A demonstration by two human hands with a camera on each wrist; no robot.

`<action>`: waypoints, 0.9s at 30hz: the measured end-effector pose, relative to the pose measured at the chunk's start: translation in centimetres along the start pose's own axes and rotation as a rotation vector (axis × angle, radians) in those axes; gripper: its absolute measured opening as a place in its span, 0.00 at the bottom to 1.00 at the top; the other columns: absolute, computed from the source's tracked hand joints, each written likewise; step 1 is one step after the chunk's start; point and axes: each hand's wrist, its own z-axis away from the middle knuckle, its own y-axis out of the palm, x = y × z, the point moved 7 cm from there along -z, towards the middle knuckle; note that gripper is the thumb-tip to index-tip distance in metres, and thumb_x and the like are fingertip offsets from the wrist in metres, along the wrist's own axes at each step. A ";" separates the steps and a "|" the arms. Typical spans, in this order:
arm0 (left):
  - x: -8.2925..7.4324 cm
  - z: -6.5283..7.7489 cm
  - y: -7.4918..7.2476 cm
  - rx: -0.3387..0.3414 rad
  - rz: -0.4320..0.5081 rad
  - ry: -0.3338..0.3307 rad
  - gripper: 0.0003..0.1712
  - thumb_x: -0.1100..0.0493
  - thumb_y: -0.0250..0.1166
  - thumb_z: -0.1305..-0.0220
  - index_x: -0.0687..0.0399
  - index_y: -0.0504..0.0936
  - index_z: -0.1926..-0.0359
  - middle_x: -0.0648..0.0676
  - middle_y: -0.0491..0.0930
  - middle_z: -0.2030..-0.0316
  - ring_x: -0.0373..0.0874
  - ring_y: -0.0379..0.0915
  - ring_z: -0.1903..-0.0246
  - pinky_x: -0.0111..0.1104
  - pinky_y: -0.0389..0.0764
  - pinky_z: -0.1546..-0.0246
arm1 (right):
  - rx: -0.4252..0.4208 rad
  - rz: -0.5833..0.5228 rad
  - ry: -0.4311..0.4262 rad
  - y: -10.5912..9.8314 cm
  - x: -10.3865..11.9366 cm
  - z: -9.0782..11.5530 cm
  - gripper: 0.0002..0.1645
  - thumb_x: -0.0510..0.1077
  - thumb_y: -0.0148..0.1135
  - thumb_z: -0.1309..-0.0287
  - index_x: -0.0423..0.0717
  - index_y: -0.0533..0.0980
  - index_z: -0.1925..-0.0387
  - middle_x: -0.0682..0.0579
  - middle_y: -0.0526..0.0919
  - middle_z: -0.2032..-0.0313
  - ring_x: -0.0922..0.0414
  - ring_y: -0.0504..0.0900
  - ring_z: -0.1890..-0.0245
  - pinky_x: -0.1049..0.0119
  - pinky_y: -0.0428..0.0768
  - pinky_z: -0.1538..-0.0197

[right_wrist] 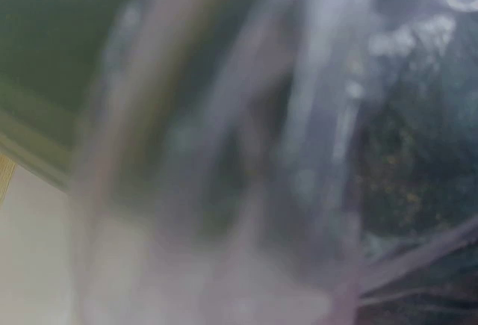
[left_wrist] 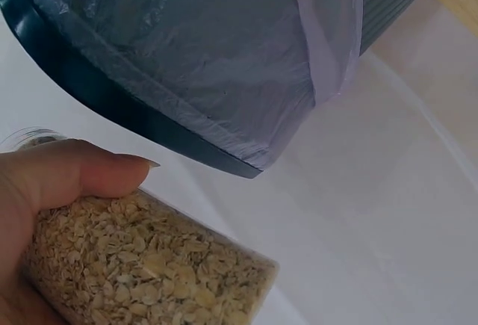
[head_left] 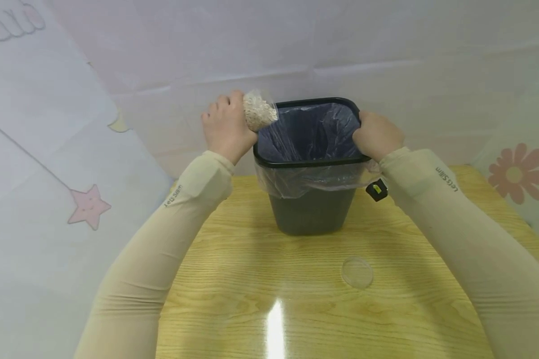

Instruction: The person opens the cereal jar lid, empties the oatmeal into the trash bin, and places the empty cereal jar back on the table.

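Both hold: left grip, clear jar, coarse flakes; right grip, lined bin rim.

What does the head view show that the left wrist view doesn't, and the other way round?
Only the head view shows the right hand, the clear disc lying on the table and the small black object. Only the left wrist view shows the thumbnail and distinct single flakes. Both show the left hand gripping the clear container by the bin with its plastic liner.
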 end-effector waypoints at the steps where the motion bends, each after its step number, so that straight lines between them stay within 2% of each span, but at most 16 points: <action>1: -0.1 0.0 0.0 -0.002 -0.001 0.002 0.36 0.62 0.67 0.50 0.56 0.67 0.37 0.62 0.73 0.47 0.58 0.68 0.47 0.47 0.68 0.44 | 0.002 0.000 0.001 0.0 0.0 0.0 0.37 0.38 0.35 0.39 0.34 0.50 0.27 0.30 0.58 0.32 0.30 0.63 0.38 0.33 0.69 0.47; 11: -0.6 0.1 0.1 -0.014 -0.029 0.020 0.38 0.68 0.61 0.53 0.55 0.66 0.37 0.61 0.73 0.46 0.57 0.68 0.48 0.45 0.68 0.48 | 0.001 0.008 -0.001 0.1 0.2 0.1 0.37 0.38 0.35 0.39 0.35 0.50 0.27 0.29 0.58 0.32 0.30 0.63 0.38 0.33 0.69 0.47; 27: -0.9 -0.1 0.3 -0.025 -0.060 0.034 0.39 0.69 0.63 0.56 0.55 0.67 0.38 0.60 0.73 0.47 0.56 0.67 0.49 0.43 0.67 0.49 | -0.003 0.002 -0.027 0.0 0.5 0.4 0.38 0.37 0.34 0.39 0.34 0.48 0.27 0.28 0.57 0.32 0.30 0.66 0.40 0.39 0.71 0.54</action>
